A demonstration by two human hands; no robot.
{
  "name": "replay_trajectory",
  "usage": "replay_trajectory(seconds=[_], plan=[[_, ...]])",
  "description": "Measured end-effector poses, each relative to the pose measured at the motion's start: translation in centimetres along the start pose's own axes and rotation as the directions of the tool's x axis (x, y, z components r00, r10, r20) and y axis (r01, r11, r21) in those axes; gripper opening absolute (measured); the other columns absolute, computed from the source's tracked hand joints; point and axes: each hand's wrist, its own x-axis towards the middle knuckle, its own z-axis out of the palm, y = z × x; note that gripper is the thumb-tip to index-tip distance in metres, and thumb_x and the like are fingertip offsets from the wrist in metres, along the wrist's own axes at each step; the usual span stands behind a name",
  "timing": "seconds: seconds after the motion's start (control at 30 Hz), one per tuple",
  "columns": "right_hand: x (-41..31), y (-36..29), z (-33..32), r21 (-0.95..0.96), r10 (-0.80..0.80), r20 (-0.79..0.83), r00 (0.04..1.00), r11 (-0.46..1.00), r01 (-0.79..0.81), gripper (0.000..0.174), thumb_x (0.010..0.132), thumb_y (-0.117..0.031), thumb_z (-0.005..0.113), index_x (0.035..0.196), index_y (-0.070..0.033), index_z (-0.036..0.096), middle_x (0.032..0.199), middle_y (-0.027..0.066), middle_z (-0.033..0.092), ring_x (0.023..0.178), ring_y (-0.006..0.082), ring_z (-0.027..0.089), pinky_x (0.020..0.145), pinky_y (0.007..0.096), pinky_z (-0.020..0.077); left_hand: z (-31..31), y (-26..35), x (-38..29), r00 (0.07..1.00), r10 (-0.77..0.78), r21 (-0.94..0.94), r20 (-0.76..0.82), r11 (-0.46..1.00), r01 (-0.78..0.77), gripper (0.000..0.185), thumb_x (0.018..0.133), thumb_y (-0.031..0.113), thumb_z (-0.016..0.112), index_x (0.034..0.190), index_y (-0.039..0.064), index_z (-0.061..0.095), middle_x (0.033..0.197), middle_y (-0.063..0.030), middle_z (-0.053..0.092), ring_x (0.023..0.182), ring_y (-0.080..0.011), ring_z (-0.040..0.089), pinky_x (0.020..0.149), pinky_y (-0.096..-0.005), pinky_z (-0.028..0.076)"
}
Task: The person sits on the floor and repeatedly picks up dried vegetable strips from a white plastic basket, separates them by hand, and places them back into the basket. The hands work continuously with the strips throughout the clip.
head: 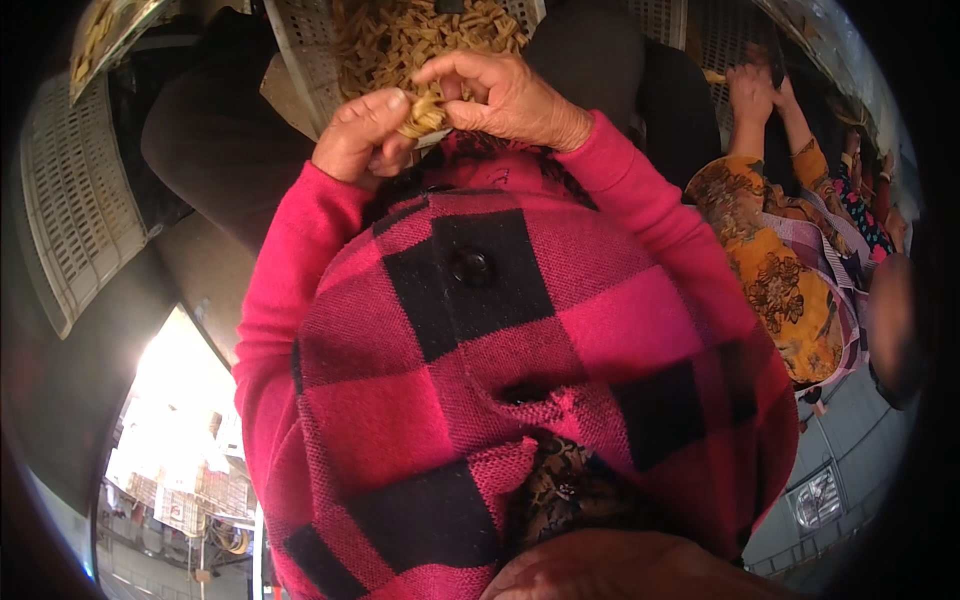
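Both hands meet in front of my chest, at the near edge of a crate full of short yellowish-brown folded pieces [420,49]. A small bundle of yellowish strands [426,116] is pinched between the thumb and fingers of my left hand [367,135]. My right hand [502,101] touches the bundle's right side with its thumb, its index finger arched over the top. Whether the right fingers grip a strand is hard to tell. The pink sleeves [637,172] reach to both wrists. What the strands are made of cannot be told.
The pale perforated plastic crate [304,56] stands between dark-clad knees. Another perforated crate [82,195] is at the far left. To the right sits a co-worker in a yellow patterned garment [780,300], their hands [752,94] over another crate. Further people are partly visible beyond.
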Motion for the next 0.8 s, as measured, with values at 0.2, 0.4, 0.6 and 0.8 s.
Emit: replay_trajectory(seconds=[0.2, 0.4, 0.6, 0.8], plan=[[0.4, 1.0, -1.8, -0.401, -0.416, -0.072, 0.907, 0.844, 0.355, 0.01, 0.081, -0.012, 0.068, 0.091, -0.011, 0.069, 0.072, 0.0022, 0.058, 0.066, 0.0184, 0.057, 0.061, 0.0286, 0.0484, 2.7, -0.1, 2.5, 0.974, -0.18, -0.168, -0.138, 0.973, 0.156, 0.031, 0.1, 0.034, 0.042, 0.095, 0.006, 0.056, 0.053, 0.0033, 0.034, 0.039, -0.0072, 0.025, 0.036, -0.0221, 0.021], [0.6, 4.8, -2.4, 0.724, 0.285, -0.211, 0.935, 0.689, -0.046, 0.02, 0.09, -0.02, 0.064, 0.096, 0.0, 0.065, 0.072, 0.0009, 0.059, 0.058, 0.0036, 0.049, 0.053, 0.0181, 0.0434, 0.4, -1.4, 4.1, 0.955, -0.098, -0.04, -0.281, 0.995, 0.091, 0.029, 0.1, 0.033, 0.041, 0.102, 0.008, 0.055, 0.052, 0.0034, 0.031, 0.039, -0.0083, 0.023, 0.036, -0.0233, 0.02], [-0.8, 5.8, -3.4, 0.708, 0.326, 0.005, 0.945, 0.666, -0.233, 0.074, 0.089, -0.049, 0.06, 0.13, 0.009, 0.04, 0.076, 0.0027, 0.059, 0.054, 0.0033, 0.047, 0.049, 0.0172, 0.0425, 0.0, -1.7, 3.8, 0.936, -0.158, -0.102, -0.315, 0.986, 0.132, 0.028, 0.1, 0.029, 0.039, 0.107, 0.007, 0.055, 0.051, 0.0026, 0.032, 0.037, -0.0083, 0.024, 0.035, -0.0239, 0.02], [-0.5, 4.6, 0.1, 0.737, 0.315, 0.217, 0.924, 0.568, -0.367, 0.034, 0.09, -0.032, 0.064, 0.096, 0.001, 0.058, 0.067, -0.0004, 0.054, 0.048, 0.0033, 0.043, 0.042, 0.0174, 0.0353, -0.1, -2.3, 4.1, 0.956, -0.205, 0.08, -0.21, 0.971, 0.226, 0.023, 0.099, 0.027, 0.043, 0.099, 0.007, 0.055, 0.053, 0.0031, 0.042, 0.038, -0.0061, 0.029, 0.035, -0.0226, 0.021]])
